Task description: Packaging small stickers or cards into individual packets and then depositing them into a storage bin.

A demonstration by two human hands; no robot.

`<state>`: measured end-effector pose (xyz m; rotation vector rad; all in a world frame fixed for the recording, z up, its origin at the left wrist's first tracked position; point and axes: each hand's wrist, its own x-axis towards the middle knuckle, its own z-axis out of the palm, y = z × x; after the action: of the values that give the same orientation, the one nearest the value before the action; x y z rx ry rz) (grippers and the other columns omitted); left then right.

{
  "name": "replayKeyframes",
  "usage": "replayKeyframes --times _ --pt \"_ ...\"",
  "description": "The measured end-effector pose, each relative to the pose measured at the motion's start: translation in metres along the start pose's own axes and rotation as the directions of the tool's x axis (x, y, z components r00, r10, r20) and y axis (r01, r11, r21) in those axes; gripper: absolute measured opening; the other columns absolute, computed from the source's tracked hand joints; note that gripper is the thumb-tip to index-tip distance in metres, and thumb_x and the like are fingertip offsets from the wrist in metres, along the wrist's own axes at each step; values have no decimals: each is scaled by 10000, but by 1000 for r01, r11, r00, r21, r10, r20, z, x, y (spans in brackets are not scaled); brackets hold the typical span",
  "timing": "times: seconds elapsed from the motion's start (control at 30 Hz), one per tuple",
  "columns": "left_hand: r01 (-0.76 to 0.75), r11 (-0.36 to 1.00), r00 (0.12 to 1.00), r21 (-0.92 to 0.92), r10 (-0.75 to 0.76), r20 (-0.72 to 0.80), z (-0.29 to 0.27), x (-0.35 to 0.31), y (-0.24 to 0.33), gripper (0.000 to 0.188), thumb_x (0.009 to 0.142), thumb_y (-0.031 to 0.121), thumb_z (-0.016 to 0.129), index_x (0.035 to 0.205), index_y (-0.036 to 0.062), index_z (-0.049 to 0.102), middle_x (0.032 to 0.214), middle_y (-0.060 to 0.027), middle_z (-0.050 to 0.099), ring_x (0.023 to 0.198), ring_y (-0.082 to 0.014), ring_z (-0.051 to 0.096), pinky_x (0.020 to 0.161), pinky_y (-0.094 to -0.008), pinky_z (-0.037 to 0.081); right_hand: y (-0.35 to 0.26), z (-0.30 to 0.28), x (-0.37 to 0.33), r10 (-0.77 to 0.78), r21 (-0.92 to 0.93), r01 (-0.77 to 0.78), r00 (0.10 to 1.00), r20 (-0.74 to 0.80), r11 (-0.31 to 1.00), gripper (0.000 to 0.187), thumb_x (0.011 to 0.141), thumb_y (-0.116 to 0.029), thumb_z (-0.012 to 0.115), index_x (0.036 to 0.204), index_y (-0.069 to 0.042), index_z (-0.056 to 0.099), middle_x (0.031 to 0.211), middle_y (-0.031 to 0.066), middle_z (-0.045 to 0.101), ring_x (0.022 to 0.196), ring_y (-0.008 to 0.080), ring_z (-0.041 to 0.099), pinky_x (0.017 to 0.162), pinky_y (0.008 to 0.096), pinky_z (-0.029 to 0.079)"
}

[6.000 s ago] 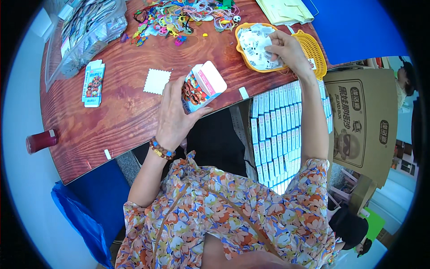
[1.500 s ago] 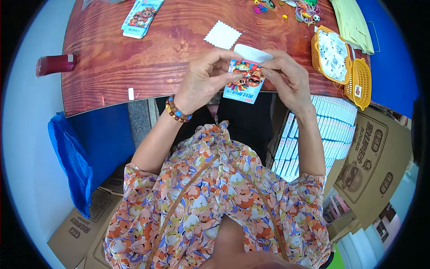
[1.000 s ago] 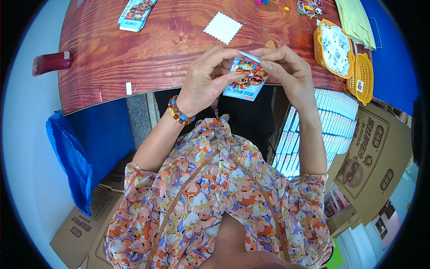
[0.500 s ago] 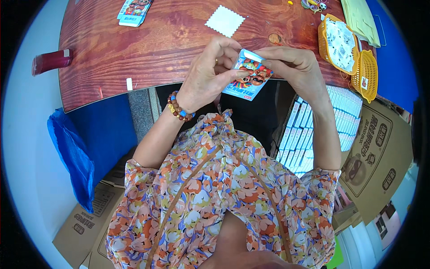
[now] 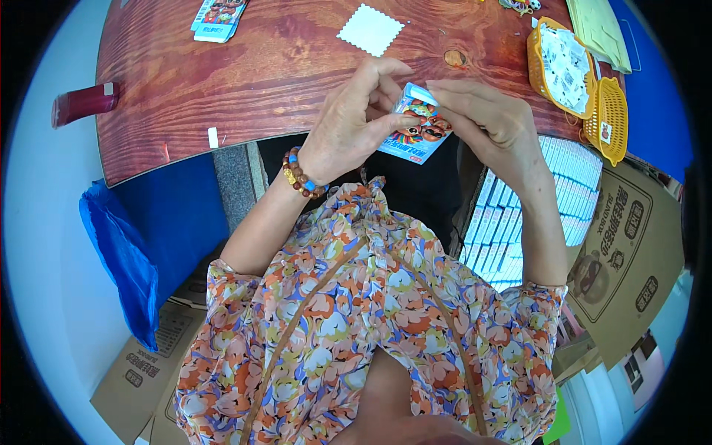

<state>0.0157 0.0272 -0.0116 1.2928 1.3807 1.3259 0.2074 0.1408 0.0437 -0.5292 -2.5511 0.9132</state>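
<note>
Clock positions are read from the small printed box (image 5: 415, 144), held tilted in front of the person, over the near edge of the table (image 5: 297, 55). The left hand (image 5: 350, 119) reaches up from 8 o'clock, elbow bent, its thumb laid across the box's picture face and its fingers curled behind, pinching the carton between them; a beaded bracelet (image 5: 302, 176) circles the wrist. The right hand (image 5: 495, 127) arches in from 3 o'clock, fingers close together and touching the upper right edge; whether its thumb pinches cannot be told. Counted on the wooden top: one white scalloped card (image 5: 371, 30) at 11 o'clock; one red cylinder (image 5: 83, 105) at 9; two yellow baskets, the first basket (image 5: 573, 110) at 2, bearing uncounted white packets (image 5: 565, 67), and the second basket (image 5: 614, 111) beside it at 3. Flat cartons (image 5: 216, 26) at 10 are cut off by the rim, their number unclear. Boxes in rows (image 5: 512, 222), too many to count, stand at 4 beside a brown cardboard flap (image 5: 630, 241). Blue sheeting (image 5: 122, 259) hangs at 8, above brown cardboard (image 5: 144, 374); a pale wall (image 5: 52, 222) borders the left.
</note>
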Motion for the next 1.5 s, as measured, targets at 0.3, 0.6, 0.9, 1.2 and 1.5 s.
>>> replayKeyframes --times 0.3,0.6,0.9,1.2,1.5 --pt "70 996 997 -52 -67 45 1 1 1 493 823 90 776 1255 63 540 844 -37 571 752 -119 611 678 -275 519 3 4 -5 14 9 -15 1000 26 1000 243 840 -19 693 1083 -19 697 1027 119 708 896 270 714 767 322 567" --pt "26 997 999 69 -29 46 3 1 8 515 814 72 765 1278 58 542 851 -60 580 739 -142 604 680 -288 519 3 3 -8 -17 -110 22 999 44 994 267 814 -21 701 1082 -29 696 1019 113 706 870 267 714 721 325 569" --pt "25 999 994 35 -28 110 -2 1 3 488 839 61 731 1295 62 556 850 -63 577 728 -148 592 675 -292 514 12 2 -7 230 223 -256 964 137 940 174 874 -49 693 1044 -16 711 954 93 703 807 198 696 734 284 537" --pt "35 998 997 52 -38 60 3 0 1 511 827 37 733 1304 70 554 848 -54 576 732 -142 589 670 -291 510 2 5 -13 9 -56 -8 1000 22 998 235 850 -60 695 1084 -35 710 1030 119 710 870 272 709 711 323 570" --pt "-52 992 993 111 40 108 8 7 5 468 809 50 756 1251 73 607 857 -47 570 733 -143 583 668 -284 508 18 7 -20 38 156 -36 999 -14 987 280 854 -62 702 1131 -22 692 1094 146 696 940 306 704 774 342 580"
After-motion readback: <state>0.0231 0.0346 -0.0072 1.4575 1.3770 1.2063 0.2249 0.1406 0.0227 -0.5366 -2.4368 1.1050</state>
